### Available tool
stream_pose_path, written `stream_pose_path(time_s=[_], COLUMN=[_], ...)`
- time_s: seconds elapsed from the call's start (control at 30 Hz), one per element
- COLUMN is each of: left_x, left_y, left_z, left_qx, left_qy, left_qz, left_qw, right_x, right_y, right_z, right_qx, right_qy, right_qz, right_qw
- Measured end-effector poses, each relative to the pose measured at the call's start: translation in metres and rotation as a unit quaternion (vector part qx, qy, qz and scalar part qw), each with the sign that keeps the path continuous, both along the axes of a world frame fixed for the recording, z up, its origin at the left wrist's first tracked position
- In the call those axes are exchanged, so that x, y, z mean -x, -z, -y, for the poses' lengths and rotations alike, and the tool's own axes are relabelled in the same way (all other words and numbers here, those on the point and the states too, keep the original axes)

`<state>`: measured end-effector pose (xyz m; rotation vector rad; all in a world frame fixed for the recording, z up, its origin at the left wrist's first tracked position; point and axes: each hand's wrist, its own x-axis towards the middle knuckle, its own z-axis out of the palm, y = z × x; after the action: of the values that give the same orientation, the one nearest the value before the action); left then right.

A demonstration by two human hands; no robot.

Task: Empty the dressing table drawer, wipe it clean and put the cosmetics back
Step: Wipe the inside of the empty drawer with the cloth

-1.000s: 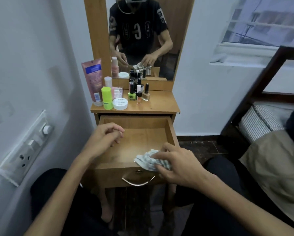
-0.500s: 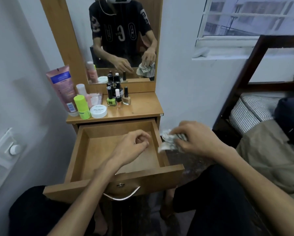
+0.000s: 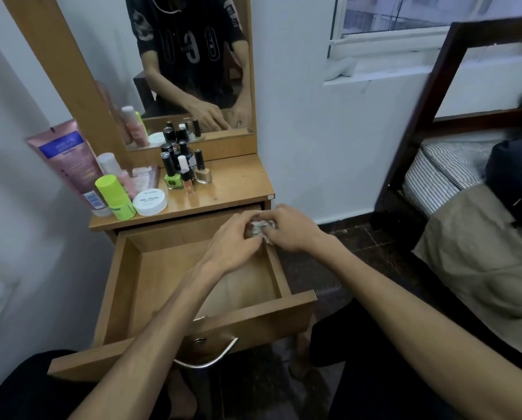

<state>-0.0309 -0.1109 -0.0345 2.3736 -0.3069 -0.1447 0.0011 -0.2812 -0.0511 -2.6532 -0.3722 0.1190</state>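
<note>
**Both hands meet on the cloth at the drawer's far right corner**

Since half a second ago, the left hand [image 3: 234, 241] has gone from the middle of the drawer to the far right corner, and now it meets the right hand [image 3: 293, 228] there. Both hands pinch the small crumpled cloth [image 3: 259, 229] between their curled fingers, so only a little of the cloth shows between them. It is held just above the right wall of the drawer, near the underside of the table top.

Nearest to the camera are the person's dark trousers and the two bare forearms that reach forward. Next comes the drawer [image 3: 126, 286], pulled far out; its wooden floor is bare, and a curved metal handle [image 3: 206, 357] hangs on its front board.

Behind it, on the table top [image 3: 238, 184], the cosmetics stand together on the left side: a white round jar [image 3: 150, 202], a lime green stick [image 3: 114, 197], a pink tube [image 3: 69, 159] that leans against the mirror frame, and a group of nail polish bottles [image 3: 182, 168].

Further back the mirror [image 3: 175, 62] shows the person's dark shirt and both hands. To the right are a bed [image 3: 465, 183] with a striped mattress and a window [image 3: 420, 13] above it.
</note>
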Motion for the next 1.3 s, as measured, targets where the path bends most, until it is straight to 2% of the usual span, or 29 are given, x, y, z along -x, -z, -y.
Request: stream_pose_path(time_s=[0.1,0.27,0.37,0.43,0.5,0.57,0.63,0.73,0.8,0.97,1.1,1.2,1.3], left_x=[0.015,0.052,0.065,0.067,0.065,0.059,0.053,0.044,0.037,0.025,0.028,0.033,0.035], left_y=[-0.003,-0.007,-0.009,-0.014,-0.019,-0.022,-0.018,-0.007,-0.001,0.012,0.028,0.034,0.033], left_z=[0.001,-0.001,0.003,0.005,0.003,0.002,0.001,-0.002,-0.001,0.009,0.012,0.016,0.016], left_qx=[0.009,0.088,0.095,0.113,0.137,0.153,0.154,0.131,0.107,0.04,0.049,0.078,0.069], left_qy=[0.024,0.111,0.128,0.128,0.104,0.057,0.01,-0.024,-0.024,-0.003,0.005,-0.01,-0.005], left_qz=[-0.008,-0.133,-0.152,-0.136,-0.095,-0.042,-0.01,-0.012,-0.024,-0.042,-0.052,-0.05,-0.054], left_qw=[1.0,0.981,0.976,0.976,0.981,0.986,0.988,0.991,0.994,0.998,0.997,0.996,0.996], right_x=[0.025,0.076,0.084,0.084,0.078,0.065,0.048,0.019,0.002,-0.018,-0.004,0.025,0.057], right_y=[-0.016,-0.026,-0.03,-0.038,-0.039,-0.028,-0.01,0.018,0.03,0.057,0.072,0.07,0.065], right_z=[0.017,0.038,0.051,0.065,0.081,0.091,0.091,0.076,0.058,0.014,0.031,0.052,0.066], right_qx=[-0.009,-0.067,-0.109,-0.169,-0.266,-0.333,-0.358,-0.438,-0.47,-0.447,-0.326,-0.307,-0.243], right_qy=[-0.053,-0.099,-0.097,-0.073,-0.011,0.065,0.133,0.201,0.214,0.176,0.124,0.096,0.034], right_qz=[-0.086,-0.206,-0.243,-0.248,-0.239,-0.193,-0.134,-0.117,-0.104,-0.123,-0.159,-0.241,-0.343], right_qw=[0.995,0.971,0.959,0.951,0.934,0.921,0.915,0.868,0.85,0.869,0.923,0.916,0.907])
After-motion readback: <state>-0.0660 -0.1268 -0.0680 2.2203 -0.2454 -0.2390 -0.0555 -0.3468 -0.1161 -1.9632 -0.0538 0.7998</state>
